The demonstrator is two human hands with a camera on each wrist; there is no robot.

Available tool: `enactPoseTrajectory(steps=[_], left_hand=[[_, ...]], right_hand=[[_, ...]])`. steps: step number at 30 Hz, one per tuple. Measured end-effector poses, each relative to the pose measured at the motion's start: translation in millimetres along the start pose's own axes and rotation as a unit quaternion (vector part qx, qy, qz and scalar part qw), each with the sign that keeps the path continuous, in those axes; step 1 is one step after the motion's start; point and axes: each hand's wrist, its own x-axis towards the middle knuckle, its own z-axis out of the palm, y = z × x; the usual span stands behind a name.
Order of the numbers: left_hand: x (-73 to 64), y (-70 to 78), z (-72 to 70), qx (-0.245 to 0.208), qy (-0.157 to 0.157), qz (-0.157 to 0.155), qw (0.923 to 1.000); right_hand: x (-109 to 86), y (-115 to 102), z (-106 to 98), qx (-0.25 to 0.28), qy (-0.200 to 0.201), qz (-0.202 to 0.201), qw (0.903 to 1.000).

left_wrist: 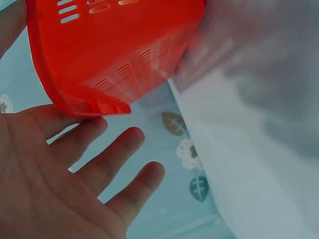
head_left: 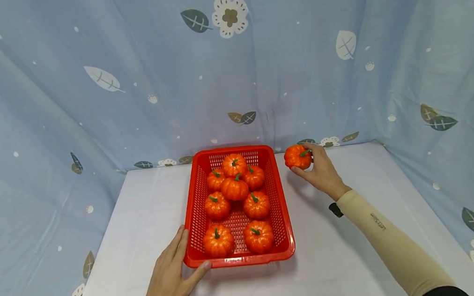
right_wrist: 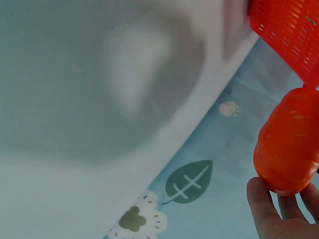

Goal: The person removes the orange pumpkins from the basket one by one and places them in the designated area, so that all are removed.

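Observation:
A small orange toy pumpkin (head_left: pixel 297 157) with a green stem is gripped by my right hand (head_left: pixel 323 172), just right of the red basket's far corner. In the right wrist view, fingertips hold the pumpkin (right_wrist: pixel 289 142) from below, above the table, with part of it out of frame. My left hand (head_left: pixel 167 275) rests at the near left corner of the red plastic basket (head_left: pixel 288 228), fingers extended along its side and thumb on the near rim. From the left wrist, the fingers (left_wrist: pixel 122 149) appear spread, some touching the basket's rim (left_wrist: pixel 75 113).
Several more orange pumpkins (head_left: pixel 235 188) with green stems lie inside the basket, bunched toward its far end. The basket stands on a white-covered table (head_left: pixel 336 261). A blue curtain (head_left: pixel 162 70) printed with leaves and flowers hangs behind the table and at both sides.

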Motion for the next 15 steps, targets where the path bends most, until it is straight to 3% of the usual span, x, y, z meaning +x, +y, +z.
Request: enactPoseTrajectory(steps=[15], left_hand=[[1.6,-0.8,0.7,0.005,-0.003,0.007,1.0]], right_hand=[[0.5,18.6,12.4,-0.03,-0.033,0.05,0.9978]])
